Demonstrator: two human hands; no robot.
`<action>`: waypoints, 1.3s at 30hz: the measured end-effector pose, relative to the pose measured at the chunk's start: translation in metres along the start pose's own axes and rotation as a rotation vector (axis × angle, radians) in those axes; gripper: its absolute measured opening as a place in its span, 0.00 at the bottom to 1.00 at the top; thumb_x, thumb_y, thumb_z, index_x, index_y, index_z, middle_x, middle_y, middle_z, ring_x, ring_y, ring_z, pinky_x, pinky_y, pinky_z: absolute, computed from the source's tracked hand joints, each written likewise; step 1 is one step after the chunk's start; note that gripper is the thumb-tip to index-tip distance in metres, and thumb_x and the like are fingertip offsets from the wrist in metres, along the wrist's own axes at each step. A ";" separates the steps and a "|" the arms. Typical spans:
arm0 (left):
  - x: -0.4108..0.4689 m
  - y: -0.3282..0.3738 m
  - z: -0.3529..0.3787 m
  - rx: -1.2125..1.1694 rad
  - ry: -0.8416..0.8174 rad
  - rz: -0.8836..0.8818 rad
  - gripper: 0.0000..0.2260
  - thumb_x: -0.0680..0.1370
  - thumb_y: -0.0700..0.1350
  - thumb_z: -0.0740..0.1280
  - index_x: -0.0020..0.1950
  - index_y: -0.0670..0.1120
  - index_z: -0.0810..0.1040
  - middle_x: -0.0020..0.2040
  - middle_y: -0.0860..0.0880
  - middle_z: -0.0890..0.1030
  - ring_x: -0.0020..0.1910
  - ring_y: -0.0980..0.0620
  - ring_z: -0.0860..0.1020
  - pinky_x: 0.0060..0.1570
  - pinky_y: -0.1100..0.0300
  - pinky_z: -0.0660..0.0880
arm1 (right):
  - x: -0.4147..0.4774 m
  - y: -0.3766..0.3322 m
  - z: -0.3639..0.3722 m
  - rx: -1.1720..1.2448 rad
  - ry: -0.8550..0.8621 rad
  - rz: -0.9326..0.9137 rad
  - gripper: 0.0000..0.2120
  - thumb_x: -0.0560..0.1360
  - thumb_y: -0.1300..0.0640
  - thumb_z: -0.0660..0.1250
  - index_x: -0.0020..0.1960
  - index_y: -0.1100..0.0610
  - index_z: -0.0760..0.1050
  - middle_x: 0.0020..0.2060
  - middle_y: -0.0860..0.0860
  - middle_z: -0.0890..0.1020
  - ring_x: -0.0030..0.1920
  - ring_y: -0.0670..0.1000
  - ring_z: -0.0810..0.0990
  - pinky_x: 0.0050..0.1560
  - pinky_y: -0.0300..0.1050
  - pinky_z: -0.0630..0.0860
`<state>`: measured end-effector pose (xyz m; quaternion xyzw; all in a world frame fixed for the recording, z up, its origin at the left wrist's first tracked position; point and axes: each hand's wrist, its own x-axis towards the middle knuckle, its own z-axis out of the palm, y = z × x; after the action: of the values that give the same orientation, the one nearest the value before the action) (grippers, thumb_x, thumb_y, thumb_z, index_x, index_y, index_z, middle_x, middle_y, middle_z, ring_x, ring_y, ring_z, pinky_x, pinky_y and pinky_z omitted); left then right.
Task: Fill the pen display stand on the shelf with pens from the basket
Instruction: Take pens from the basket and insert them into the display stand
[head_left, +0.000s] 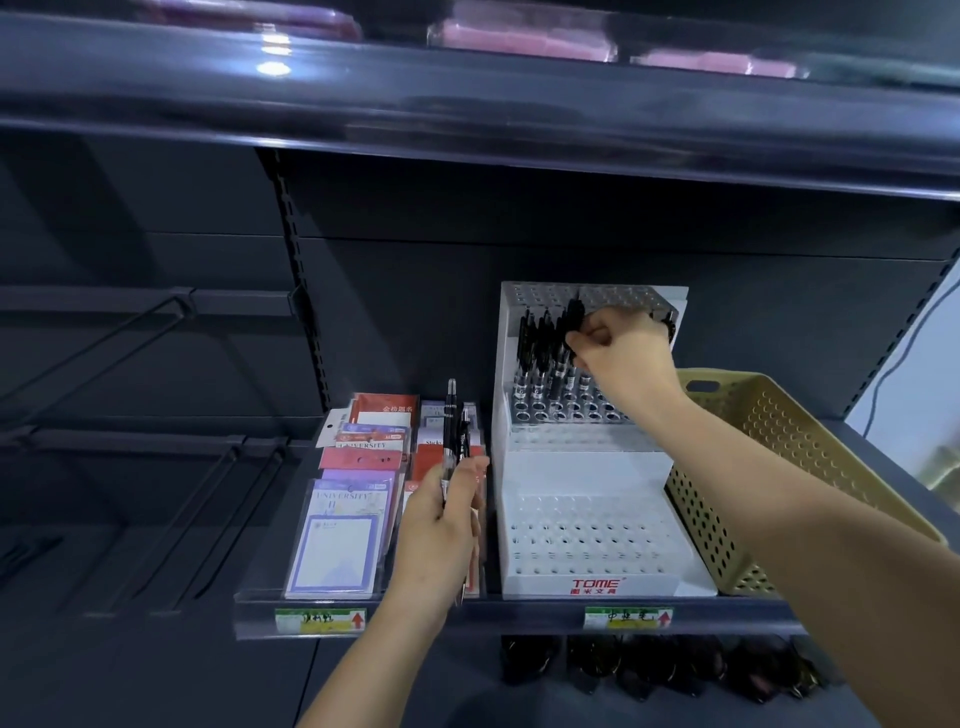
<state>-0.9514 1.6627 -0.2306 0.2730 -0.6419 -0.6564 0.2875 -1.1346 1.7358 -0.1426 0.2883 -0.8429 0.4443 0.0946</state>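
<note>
Now your right hand (621, 353) pinches a black pen (574, 314) at the upper rows of the stand (589, 551), while your left hand (441, 525) grips spare pens (451, 426) upright; the basket (789, 447) sits just beside the stand on the shelf (467, 605).

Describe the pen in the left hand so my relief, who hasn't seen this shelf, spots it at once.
Find the white pen display stand on the shelf, beside the tan basket. Just left of it, in front of the stationery packets, the left hand grips a black pen upright. Unlike the pens in the stand's back rows, it sits in no hole.
</note>
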 end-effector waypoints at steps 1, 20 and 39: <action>0.001 -0.002 -0.001 0.010 0.003 -0.003 0.09 0.81 0.48 0.58 0.50 0.49 0.78 0.30 0.53 0.71 0.26 0.59 0.68 0.32 0.60 0.68 | 0.001 0.002 0.002 -0.037 -0.031 0.008 0.06 0.76 0.56 0.66 0.46 0.60 0.78 0.35 0.53 0.81 0.37 0.52 0.81 0.34 0.38 0.74; -0.004 0.003 0.012 -0.030 -0.030 0.020 0.07 0.80 0.48 0.61 0.50 0.47 0.77 0.34 0.56 0.76 0.31 0.61 0.73 0.30 0.71 0.70 | -0.059 -0.018 -0.011 0.120 -0.269 0.056 0.02 0.74 0.55 0.68 0.43 0.49 0.78 0.37 0.44 0.80 0.37 0.43 0.79 0.40 0.36 0.79; -0.008 0.002 0.018 0.003 -0.028 0.032 0.05 0.78 0.51 0.63 0.47 0.57 0.79 0.45 0.61 0.81 0.48 0.66 0.77 0.46 0.71 0.69 | -0.067 -0.014 -0.038 0.297 -0.175 0.158 0.02 0.76 0.58 0.64 0.46 0.56 0.76 0.38 0.52 0.81 0.37 0.48 0.81 0.41 0.41 0.80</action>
<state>-0.9586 1.6812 -0.2287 0.2538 -0.6512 -0.6544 0.2884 -1.0757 1.7873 -0.1380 0.2695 -0.7932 0.5430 -0.0578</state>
